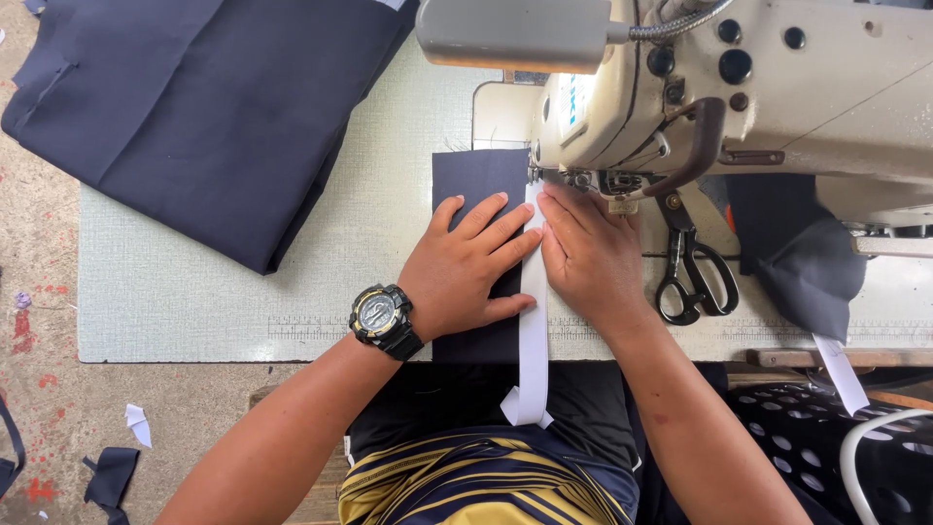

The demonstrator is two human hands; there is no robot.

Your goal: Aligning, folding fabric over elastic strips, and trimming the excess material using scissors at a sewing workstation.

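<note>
Left hand [465,267] flat, fingers spread, pressing navy fabric piece [476,185] at near edge of sewing table [194,301]. Right hand [588,255] flat, fingers together, steadying white strip [534,321] against fabric. Leading ends just reaching presser foot of sewing machine [739,87]; most of strip length apparently unsewn, tail hanging over table edge. Scissors [692,277] beside right hand; navy fabric stack [214,107] at far left corner.

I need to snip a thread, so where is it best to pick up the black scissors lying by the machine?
Take the scissors by the two finger loops, coming from the near table edge: the loops lie toward the person, the blades point up under the sewing machine, just beside the right hand.
</note>
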